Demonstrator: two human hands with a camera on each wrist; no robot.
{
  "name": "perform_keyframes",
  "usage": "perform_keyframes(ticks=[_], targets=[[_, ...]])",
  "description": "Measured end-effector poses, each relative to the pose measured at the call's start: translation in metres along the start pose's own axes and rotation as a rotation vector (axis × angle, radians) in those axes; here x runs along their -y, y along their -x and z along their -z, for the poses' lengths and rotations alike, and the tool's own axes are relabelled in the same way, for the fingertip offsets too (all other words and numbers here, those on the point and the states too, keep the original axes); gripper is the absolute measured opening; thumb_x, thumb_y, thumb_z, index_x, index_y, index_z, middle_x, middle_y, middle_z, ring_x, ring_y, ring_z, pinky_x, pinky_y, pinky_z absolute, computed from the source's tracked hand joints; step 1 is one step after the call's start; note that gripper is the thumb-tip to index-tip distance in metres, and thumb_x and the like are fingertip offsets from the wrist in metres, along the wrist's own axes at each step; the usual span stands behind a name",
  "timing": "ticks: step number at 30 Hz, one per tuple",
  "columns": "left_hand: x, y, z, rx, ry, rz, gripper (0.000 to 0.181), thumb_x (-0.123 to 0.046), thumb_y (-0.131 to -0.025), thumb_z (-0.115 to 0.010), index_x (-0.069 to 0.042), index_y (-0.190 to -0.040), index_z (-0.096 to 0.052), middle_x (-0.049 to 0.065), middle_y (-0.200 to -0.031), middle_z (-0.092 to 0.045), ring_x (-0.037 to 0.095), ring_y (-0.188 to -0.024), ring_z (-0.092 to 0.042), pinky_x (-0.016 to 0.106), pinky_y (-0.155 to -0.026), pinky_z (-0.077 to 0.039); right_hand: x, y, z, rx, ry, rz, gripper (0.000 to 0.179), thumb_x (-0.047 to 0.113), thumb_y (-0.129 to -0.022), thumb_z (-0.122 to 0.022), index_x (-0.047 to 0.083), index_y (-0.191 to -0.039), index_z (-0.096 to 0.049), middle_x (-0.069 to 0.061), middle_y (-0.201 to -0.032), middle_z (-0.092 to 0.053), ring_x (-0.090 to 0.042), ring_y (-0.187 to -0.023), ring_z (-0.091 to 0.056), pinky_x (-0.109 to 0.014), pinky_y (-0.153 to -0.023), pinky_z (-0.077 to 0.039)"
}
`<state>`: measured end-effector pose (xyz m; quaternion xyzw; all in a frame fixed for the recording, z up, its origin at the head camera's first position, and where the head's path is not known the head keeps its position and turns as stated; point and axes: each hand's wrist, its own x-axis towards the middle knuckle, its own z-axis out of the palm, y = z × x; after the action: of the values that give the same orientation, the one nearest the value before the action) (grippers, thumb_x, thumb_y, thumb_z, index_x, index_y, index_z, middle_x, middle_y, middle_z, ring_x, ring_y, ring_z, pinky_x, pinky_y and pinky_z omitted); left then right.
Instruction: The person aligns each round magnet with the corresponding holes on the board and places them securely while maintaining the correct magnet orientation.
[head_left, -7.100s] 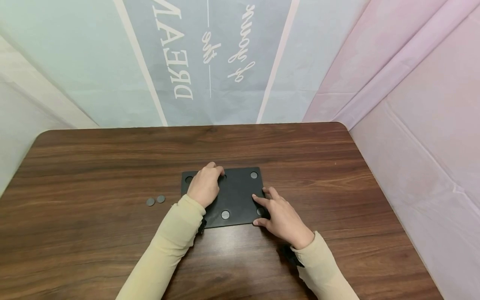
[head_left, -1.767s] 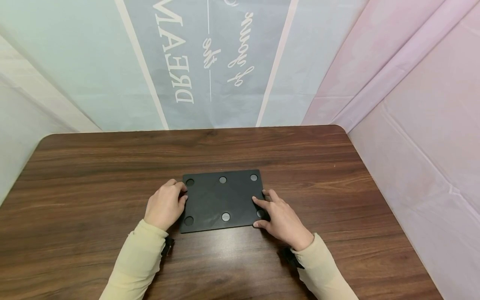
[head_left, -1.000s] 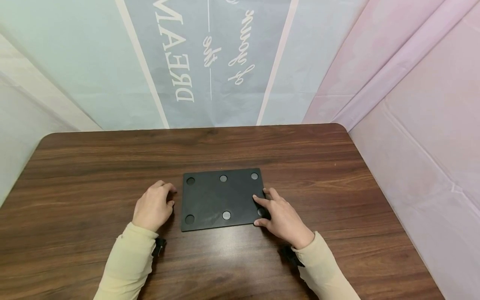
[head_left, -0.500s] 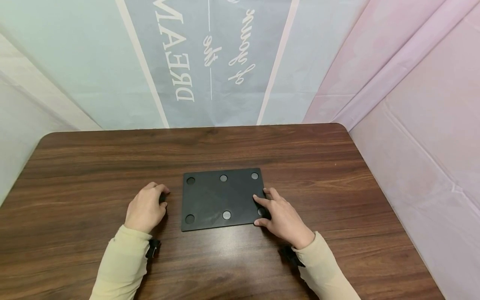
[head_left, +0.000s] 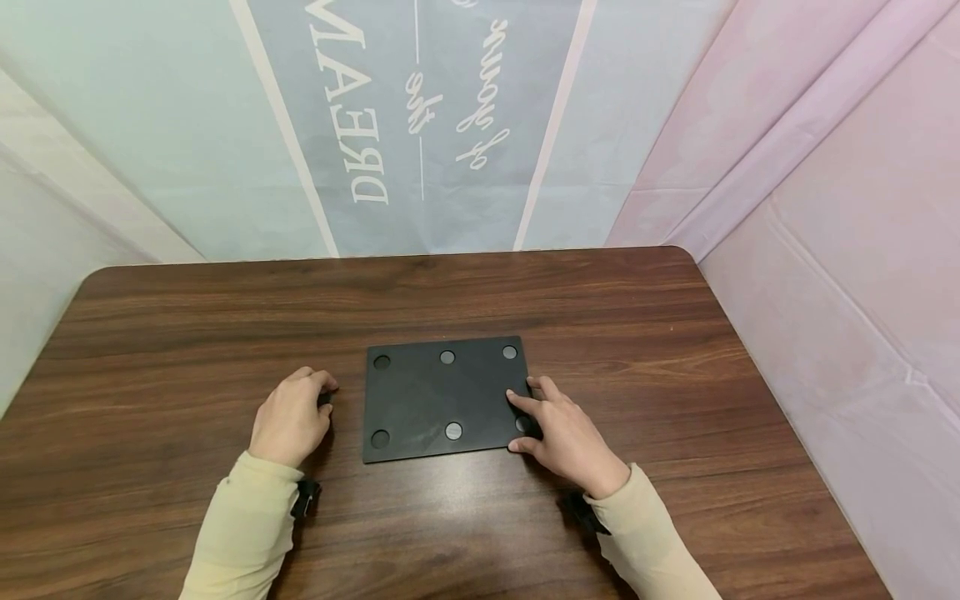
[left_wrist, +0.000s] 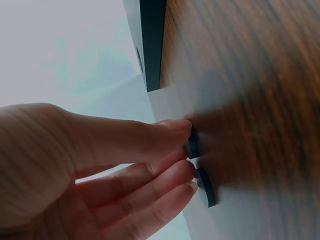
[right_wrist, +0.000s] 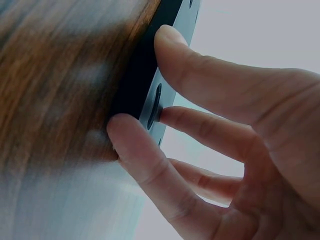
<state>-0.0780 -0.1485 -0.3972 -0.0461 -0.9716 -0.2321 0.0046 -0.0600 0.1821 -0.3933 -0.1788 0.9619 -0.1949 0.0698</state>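
Note:
A black rectangular board (head_left: 420, 400) with round recesses lies on the table. Grey discs fill the back-middle, back-right (head_left: 510, 352) and front-middle (head_left: 453, 431) recesses; both left ones (head_left: 381, 438) look dark and bare. Left of the board, my left hand (head_left: 291, 419) pinches a small dark disc (left_wrist: 193, 145) between thumb and fingertips, low over the table. A second disc (left_wrist: 206, 187) sits right at its other fingertips. My right hand (head_left: 564, 433) holds the board's front right corner, thumb at the near edge, one finger on top, partly covering the front-right recess.
The brown wood-grain table (head_left: 637, 333) extends around the board on all sides. Behind its far edge hangs a printed cloth backdrop (head_left: 427, 125), with a pale pink sheet (head_left: 847, 233) along the right.
My left hand has left the back-middle recess, where a disc now shows, touched the board's left edge, then moved left to the loose discs. The right hand keeps its place.

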Motion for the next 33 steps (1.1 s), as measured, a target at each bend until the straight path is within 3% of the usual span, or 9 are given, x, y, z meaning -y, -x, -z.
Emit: perform_keyframes(ticks=[17, 23, 33], targets=[[-0.0034, -0.0004, -0.0015, -0.02, 0.004, 0.006, 0.013, 0.009, -0.08, -0.065, 0.0, -0.089, -0.07, 0.016, -0.088, -0.061, 0.034, -0.071, -0.062, 0.046, -0.055, -0.051, 0.0008, 0.0003, 0.0002, -0.004, -0.006, 0.003, 0.064, 0.026, -0.074, -0.083, 0.004, -0.13, -0.06, -0.025, -0.132, -0.048, -0.041, -0.113, -0.057, -0.051, -0.089, -0.049], [-0.0036, -0.0013, -0.0024, -0.018, 0.021, 0.007, 0.012, 0.01, -0.078, -0.067, 0.002, -0.087, -0.07, 0.015, -0.087, -0.058, 0.033, -0.071, -0.062, 0.046, -0.058, -0.052, 0.0007, 0.0001, 0.0005, -0.001, -0.002, 0.003, 0.065, 0.027, -0.074, -0.083, 0.005, -0.131, -0.06, -0.025, -0.133, -0.048, -0.041, -0.115, -0.056, -0.051, -0.089, -0.049], [-0.0044, -0.0006, -0.0038, -0.028, 0.011, -0.006, 0.011, 0.009, -0.078, -0.068, 0.001, -0.086, -0.069, 0.014, -0.08, -0.065, 0.034, -0.068, -0.064, 0.048, -0.058, -0.052, 0.0002, 0.0002, -0.0001, 0.002, -0.003, 0.0, 0.065, 0.027, -0.074, -0.083, 0.005, -0.131, -0.06, -0.024, -0.133, -0.048, -0.04, -0.117, -0.055, -0.052, -0.089, -0.049]])
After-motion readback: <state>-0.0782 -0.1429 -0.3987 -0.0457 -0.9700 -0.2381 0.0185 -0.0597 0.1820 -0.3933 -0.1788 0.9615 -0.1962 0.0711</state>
